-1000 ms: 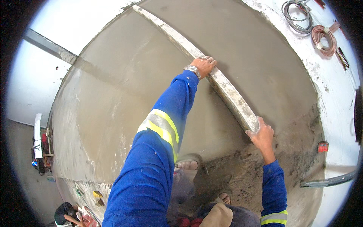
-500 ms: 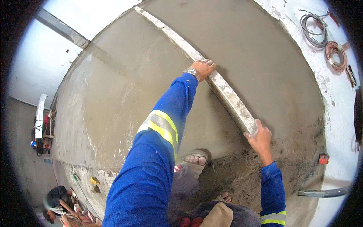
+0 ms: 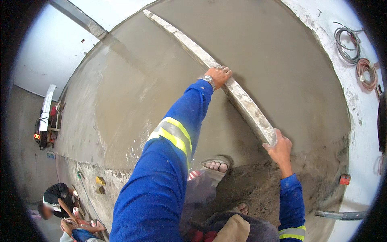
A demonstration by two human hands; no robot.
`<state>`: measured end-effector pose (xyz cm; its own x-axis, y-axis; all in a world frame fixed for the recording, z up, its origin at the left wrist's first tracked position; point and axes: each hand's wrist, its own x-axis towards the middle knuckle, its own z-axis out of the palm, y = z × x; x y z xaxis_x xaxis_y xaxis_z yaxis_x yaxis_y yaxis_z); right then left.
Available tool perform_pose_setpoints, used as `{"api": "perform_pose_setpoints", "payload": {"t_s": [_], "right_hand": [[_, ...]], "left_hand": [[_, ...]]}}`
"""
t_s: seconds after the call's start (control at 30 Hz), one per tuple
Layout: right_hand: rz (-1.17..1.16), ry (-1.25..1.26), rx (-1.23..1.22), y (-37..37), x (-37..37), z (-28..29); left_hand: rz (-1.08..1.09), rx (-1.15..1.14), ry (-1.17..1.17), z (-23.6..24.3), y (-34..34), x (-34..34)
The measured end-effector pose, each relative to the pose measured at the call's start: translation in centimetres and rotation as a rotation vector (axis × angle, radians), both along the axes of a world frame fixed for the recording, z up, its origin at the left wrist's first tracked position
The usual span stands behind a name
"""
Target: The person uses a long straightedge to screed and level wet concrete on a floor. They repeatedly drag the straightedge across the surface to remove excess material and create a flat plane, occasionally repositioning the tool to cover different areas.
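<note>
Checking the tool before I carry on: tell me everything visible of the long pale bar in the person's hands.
The long pale bar is narrow, its light top face blotched with grey-brown smears, its side darker; the material is unclear. It looks bowed, perhaps only through the lens. It slants from upper left to lower right over the smooth grey floor; full contact underneath can't be confirmed. The left hand grips it partway along, the right hand its near end.

Just one long, pale, cement-smeared bar (image 3: 246,103) here, and two bare hands, so one left hand (image 3: 219,76) and one right hand (image 3: 279,147). Two blue sleeves with yellow-and-silver bands (image 3: 161,177), one silver metal wristwatch (image 3: 209,81), two feet with toes showing (image 3: 216,165). Oh, and two cable coils: one grey coil (image 3: 342,48), one reddish-brown coil (image 3: 361,76).
</note>
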<state>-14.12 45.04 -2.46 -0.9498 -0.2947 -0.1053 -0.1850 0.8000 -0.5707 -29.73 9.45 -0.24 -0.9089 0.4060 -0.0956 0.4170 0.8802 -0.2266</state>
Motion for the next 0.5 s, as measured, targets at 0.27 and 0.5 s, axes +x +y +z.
{"api": "perform_pose_setpoints", "payload": {"t_s": [0.27,0.5], "right_hand": [[0.079,0.015,-0.022,-0.6,0.2,-0.4],[0.128,-0.005,-0.002,-0.9,0.6,-0.3]], "left_hand": [[0.071,-0.035,-0.065,0.4,-1.9,2.6],[0.095,-0.089,-0.104,1.4,-2.9,5.5]]}}
